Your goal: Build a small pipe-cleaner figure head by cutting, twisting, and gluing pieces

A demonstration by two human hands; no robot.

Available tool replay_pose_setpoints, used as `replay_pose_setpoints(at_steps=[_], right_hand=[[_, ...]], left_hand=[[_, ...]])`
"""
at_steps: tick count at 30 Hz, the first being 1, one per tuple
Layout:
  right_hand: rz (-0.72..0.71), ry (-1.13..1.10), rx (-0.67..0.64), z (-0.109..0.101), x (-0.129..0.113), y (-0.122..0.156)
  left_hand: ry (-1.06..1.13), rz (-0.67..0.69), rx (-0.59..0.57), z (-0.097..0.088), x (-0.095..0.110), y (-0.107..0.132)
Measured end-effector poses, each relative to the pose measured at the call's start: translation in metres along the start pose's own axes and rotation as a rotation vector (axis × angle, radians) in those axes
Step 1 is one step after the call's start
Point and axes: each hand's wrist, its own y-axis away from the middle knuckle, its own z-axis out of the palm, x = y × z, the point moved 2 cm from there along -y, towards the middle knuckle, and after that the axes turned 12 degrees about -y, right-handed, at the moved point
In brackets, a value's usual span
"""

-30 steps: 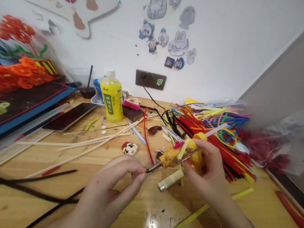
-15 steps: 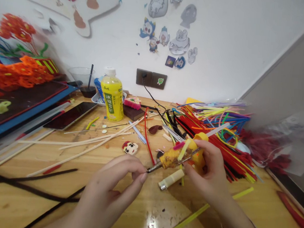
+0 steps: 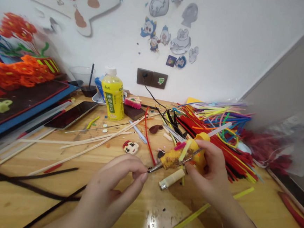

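My right hand (image 3: 209, 169) grips a yellow hot glue gun (image 3: 182, 157), its body smeared with dried glue and bits of coloured stem, its metal nozzle (image 3: 154, 168) pointing left. My left hand (image 3: 118, 185) is pinched at the nozzle tip, thumb and forefinger closed on something too small to make out. A cream lighter (image 3: 171, 179) lies on the wooden table (image 3: 139, 211) just below the gun. A small white and red cartoon charm (image 3: 130, 147) lies a little beyond my left hand.
A heap of coloured pipe cleaners (image 3: 219, 133) fills the right of the table. A yellow drink bottle (image 3: 113, 96), a phone (image 3: 70, 114), thin wooden sticks (image 3: 86, 142) and black stems (image 3: 30, 185) lie to the left. Scissors (image 3: 175, 134) lie beyond the gun.
Hardly anything differs. Both hands stay at the glue gun's nozzle, and the view has drifted slightly.
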Motion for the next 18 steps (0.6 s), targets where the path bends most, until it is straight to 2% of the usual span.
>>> replay_pose_setpoints(at_steps=[18], right_hand=[[-0.045, 0.016, -0.006, -0.0001, -0.0014, -0.0002]], left_hand=[[0.004, -0.011, -0.006, -0.0011, 0.0008, -0.0008]])
